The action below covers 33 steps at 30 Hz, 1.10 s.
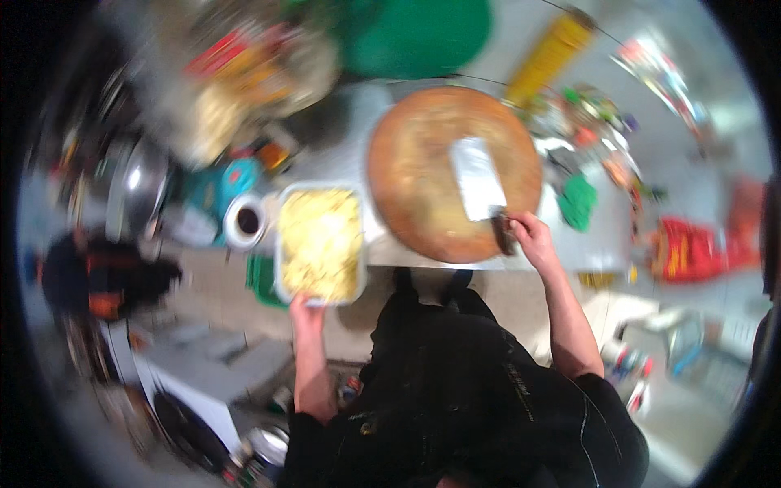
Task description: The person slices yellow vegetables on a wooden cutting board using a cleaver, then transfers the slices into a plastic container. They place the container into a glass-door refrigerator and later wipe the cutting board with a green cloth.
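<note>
A white rectangular tub [277, 262] is filled with pale yellow chopped food [320, 238], its exact kind blurred. My left hand [307, 314] grips the tub's near rim, which juts past the front edge of the worktop. To the right, a cleaver [478, 177] with a broad metal blade lies flat over a round wooden chopping block [415, 183]. Its dark handle points toward me, and the fingers of my right hand [534, 238] are closed on it near the block's right front edge. No food pieces can be made out on the block.
A white roll [245, 221] and a teal object [241, 175] stand left of the tub. Beyond the block are a green container [421, 36] and a yellow cylinder [549, 58]. A green cloth-like bundle [576, 203] and a red bag [689, 251] lie rightward. Another person [104, 274] is far left.
</note>
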Available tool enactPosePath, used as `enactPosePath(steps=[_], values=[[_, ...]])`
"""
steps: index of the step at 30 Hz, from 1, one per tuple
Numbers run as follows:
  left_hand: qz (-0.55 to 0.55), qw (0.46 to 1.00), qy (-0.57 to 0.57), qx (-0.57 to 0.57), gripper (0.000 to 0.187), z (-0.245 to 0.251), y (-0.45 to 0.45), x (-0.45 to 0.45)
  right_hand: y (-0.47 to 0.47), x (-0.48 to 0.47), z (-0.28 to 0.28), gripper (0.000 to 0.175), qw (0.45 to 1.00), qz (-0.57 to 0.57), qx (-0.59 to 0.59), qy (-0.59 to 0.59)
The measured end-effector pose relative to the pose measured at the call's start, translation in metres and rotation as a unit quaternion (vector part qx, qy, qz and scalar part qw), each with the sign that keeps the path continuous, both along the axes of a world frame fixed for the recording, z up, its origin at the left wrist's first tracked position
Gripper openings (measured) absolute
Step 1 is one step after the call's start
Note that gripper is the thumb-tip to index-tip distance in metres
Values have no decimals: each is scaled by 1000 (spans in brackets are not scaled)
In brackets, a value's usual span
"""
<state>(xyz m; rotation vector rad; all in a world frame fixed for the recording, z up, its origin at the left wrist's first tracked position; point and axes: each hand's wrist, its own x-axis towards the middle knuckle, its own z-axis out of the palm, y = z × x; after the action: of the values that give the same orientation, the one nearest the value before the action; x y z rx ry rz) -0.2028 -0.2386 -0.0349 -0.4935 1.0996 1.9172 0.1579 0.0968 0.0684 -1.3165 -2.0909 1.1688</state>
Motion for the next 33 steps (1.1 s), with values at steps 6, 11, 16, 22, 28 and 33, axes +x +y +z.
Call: enactPosePath(steps=[6, 11, 16, 22, 28, 33], values=[[-95, 990, 77, -69, 74, 41, 6, -9, -45, 120, -33, 17, 990, -135, -26, -29], [-102, 984, 138, -39, 72, 101, 30, 37, -80, 189, -46, 16, 992, -109, 24, -52], [-219, 953, 198, 68, 71, 170, 70, 98, -104, 266, -32, 14, 993, -100, 62, 26], [-369, 909, 162, 107, 62, 165, 202, 275, -104, 407, -15, 14, 979, -192, 62, 33], [-571, 811, 34, 125, 73, 164, 295, 491, -146, 518, -6, 21, 923, -360, -104, 90], [-728, 677, -4, 104, 71, 126, 357, 671, -183, 582, -56, 30, 787, -538, -122, 275]])
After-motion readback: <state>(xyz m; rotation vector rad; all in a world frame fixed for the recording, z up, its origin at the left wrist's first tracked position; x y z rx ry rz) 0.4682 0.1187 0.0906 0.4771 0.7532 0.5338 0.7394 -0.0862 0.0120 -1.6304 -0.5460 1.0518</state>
